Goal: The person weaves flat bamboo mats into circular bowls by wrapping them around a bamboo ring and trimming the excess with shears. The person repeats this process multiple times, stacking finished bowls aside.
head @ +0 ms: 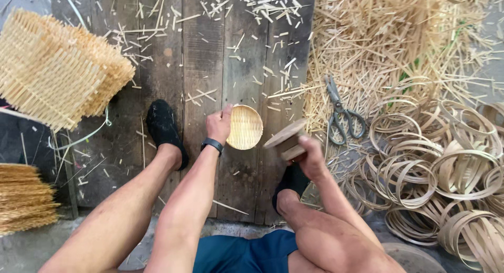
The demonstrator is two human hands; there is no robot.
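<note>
Weathered plank floor (pixel 205 52) littered with bamboo offcuts (pixel 399 36).

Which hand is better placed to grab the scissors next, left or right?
Right, probably. The right hand is nearest the scissors, which lie just beyond it by the bamboo rings, but it holds a round wooden block. The left hand grips the small woven tray, farther away.

Seated over wooden planks (pixel 205 68), a person's left hand (pixel 218 125) steadies a small woven basket (pixel 245 127) while the right hand (pixel 310 156) holds a wooden block (pixel 286 139); scissors (pixel 341 115) lie beside bamboo rings (pixel 446 168).
</note>
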